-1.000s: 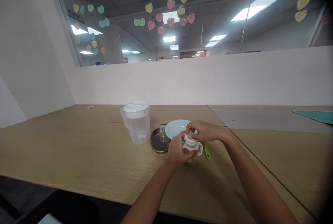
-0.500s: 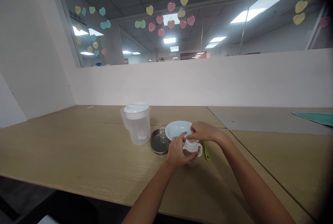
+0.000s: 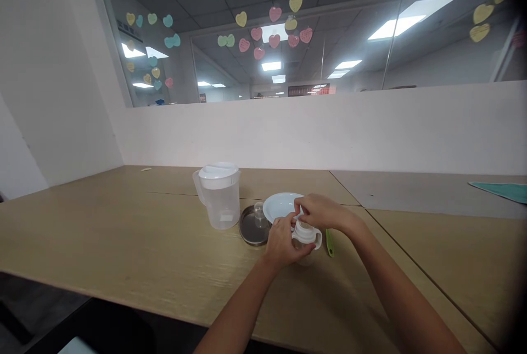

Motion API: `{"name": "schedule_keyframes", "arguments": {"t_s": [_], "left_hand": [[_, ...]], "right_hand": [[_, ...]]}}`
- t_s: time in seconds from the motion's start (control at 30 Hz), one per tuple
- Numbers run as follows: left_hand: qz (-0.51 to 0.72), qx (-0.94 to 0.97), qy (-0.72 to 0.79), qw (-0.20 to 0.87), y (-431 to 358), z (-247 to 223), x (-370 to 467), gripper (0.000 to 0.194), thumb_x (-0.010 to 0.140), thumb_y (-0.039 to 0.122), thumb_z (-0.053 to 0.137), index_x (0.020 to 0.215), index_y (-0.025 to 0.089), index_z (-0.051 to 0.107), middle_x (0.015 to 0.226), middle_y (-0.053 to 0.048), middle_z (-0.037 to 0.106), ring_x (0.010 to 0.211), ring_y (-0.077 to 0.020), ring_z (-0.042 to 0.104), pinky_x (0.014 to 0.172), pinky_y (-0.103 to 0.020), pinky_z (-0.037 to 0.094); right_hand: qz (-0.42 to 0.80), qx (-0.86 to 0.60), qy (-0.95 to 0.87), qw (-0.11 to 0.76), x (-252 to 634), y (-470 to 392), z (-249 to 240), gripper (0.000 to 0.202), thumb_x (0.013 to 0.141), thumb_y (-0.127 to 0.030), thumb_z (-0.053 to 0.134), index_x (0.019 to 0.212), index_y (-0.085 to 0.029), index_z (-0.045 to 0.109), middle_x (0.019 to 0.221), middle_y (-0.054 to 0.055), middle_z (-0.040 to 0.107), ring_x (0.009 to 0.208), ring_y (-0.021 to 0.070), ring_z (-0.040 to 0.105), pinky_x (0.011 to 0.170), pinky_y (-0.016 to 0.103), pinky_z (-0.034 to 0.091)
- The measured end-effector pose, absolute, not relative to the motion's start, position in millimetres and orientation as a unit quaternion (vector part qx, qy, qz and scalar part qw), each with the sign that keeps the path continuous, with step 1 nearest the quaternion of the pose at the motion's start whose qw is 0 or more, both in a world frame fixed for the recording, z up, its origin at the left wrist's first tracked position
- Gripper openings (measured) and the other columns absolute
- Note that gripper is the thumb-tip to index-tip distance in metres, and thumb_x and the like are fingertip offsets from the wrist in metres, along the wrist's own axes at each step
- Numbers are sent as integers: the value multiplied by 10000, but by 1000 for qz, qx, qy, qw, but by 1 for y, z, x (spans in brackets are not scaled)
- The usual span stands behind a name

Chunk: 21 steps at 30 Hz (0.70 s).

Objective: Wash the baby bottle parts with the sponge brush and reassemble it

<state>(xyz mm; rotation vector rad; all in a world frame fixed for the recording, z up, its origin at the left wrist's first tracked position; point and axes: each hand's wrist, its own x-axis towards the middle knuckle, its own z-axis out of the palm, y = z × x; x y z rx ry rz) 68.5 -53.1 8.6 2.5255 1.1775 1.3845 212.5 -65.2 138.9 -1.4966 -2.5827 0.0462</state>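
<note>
A clear bottle with a white collar and white side handles (image 3: 305,235) stands on the table, and my left hand (image 3: 284,241) is wrapped round its left side. My right hand (image 3: 319,212) is closed at the top of the bottle, its fingertips pinched; what they hold there is too small to make out. Behind both hands lies a pale blue-white plate (image 3: 280,206), partly covered by them. Left of my left hand, a clear dome-shaped cap (image 3: 259,215) sits on a round dark metal tray (image 3: 249,231).
A translucent lidded pitcher (image 3: 223,203) stands left of the metal tray. To the right of the bottle lies a green-handled utensil (image 3: 330,244). A teal cloth (image 3: 504,190) is at the far right of the table (image 3: 144,244). A white wall rises behind.
My right hand's fingertips have shifted slightly left over the bottle top. The whole view has moved a little; my left hand still holds the bottle.
</note>
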Motion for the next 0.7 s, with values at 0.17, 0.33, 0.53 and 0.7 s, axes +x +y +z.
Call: {"name": "schedule_keyframes", "arguments": {"t_s": [0.17,0.33,0.53,0.7], "left_hand": [[448,806,384,34,-56,13,68,733,632,529,663,1220,180,399,997,-76,590,929,-240,555,828,-392,453],[439,812,382,41,-55,13,68,706,646,528,652,1217,190,410,1042,-78,583,928,-233,549,841,-390,441],[436,811,389,45,-54,14,68,760,627,543,656,1239,181,388,988,-70,590,907,-237,549,831,-388,435],[427,812,394,53,-56,17,68,714,621,516,667,1204,187,420,953,-57,595,888,-233,549,803,-377,437]], "right_hand": [[-28,-522,-849,74,205,-57,132,264,842,-267,390,830,-148,625,849,109,660,720,184,578,531,255,271],[27,-525,-847,79,213,-61,136,315,815,-416,455,949,-176,609,891,90,664,724,185,582,523,247,290],[32,-503,-860,78,211,-56,133,264,807,-296,444,987,-183,600,894,77,666,740,175,579,537,241,289],[58,-514,-852,79,212,-54,133,312,844,-365,393,931,-167,618,846,79,671,685,166,580,539,246,300]]}}
